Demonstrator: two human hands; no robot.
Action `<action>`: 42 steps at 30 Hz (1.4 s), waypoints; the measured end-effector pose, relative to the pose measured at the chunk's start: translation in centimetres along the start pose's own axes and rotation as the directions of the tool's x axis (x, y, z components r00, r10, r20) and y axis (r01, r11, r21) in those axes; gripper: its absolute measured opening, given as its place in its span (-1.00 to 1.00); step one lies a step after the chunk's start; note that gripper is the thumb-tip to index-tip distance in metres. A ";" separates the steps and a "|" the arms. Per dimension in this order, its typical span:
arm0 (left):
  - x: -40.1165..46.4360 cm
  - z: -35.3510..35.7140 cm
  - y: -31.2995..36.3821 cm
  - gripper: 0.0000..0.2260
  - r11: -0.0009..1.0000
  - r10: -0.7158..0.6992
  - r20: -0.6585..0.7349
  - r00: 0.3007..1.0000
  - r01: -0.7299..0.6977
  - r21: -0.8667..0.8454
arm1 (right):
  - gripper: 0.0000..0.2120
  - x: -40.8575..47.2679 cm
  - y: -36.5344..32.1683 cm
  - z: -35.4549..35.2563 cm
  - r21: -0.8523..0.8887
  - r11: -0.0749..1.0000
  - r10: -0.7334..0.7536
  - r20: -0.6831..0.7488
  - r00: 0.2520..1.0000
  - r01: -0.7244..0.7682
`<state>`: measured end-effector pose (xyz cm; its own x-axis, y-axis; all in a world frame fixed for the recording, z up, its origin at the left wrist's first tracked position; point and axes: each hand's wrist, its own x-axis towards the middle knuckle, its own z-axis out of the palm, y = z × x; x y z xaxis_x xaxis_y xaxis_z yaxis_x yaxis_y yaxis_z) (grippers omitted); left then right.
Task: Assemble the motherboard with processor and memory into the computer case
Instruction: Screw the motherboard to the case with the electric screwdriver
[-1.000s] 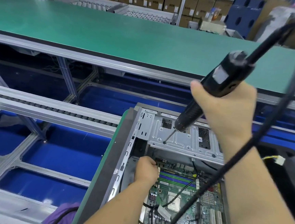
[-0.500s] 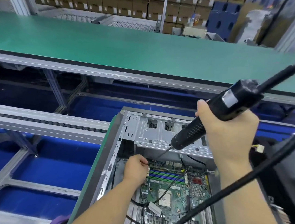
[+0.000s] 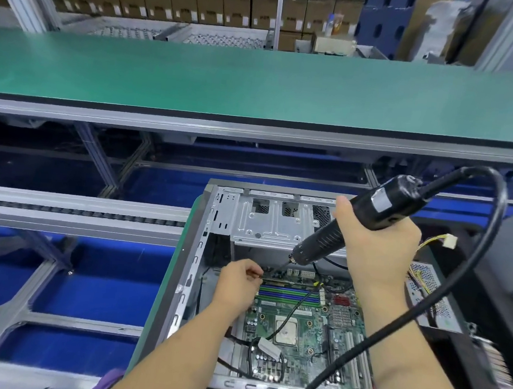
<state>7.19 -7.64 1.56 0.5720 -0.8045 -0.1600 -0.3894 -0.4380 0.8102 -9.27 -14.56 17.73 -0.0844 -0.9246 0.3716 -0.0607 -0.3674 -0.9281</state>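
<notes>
An open grey computer case [image 3: 194, 266] lies flat with a green motherboard [image 3: 320, 333] inside it. The board carries a silver processor [image 3: 286, 331] and blue and green memory sticks [image 3: 290, 294]. My right hand [image 3: 377, 251] grips a black electric screwdriver [image 3: 368, 213], whose bit [image 3: 278, 269] points down at the board's far left corner. My left hand [image 3: 236, 284] is inside the case at that corner and pinches a small screw [image 3: 257, 276] just below the bit's tip.
A thick black cord [image 3: 444, 307] loops from the screwdriver over my right forearm. A metal drive bay plate [image 3: 277, 224] spans the case's far end. A long green workbench [image 3: 258, 83] lies beyond, with a roller conveyor [image 3: 77, 209] at left. A power supply with loose wires [image 3: 433, 290] sits right.
The screwdriver has come down from over the drive bay plate toward the motherboard's far left corner. My left hand has stayed at that corner and now pinches a screw under the bit.
</notes>
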 end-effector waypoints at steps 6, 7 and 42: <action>0.1 0.1 -0.4 -0.83 0.999 0.013 0.010 1.000 -0.014 0.052 | -0.80 0.1 -0.1 -0.1 -0.015 1.000 0.021 -0.005 1.000 -0.021; 0.2 0.1 -0.4 -0.83 0.999 0.018 0.008 1.000 -0.018 0.049 | -0.80 0.1 -0.1 -0.1 -0.016 1.000 0.019 -0.008 1.000 -0.019; 0.7 0.8 -1.1 -0.72 0.995 0.076 0.049 0.996 -0.079 0.053 | -0.91 0.3 0.9 -0.4 0.118 0.990 -0.111 0.288 0.951 0.080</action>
<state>7.45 -8.02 0.06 0.5044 -0.8543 -0.1251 -0.4709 -0.3937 0.7895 -9.79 -15.11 17.06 0.2130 -0.8676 0.4494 0.0505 -0.4495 -0.8918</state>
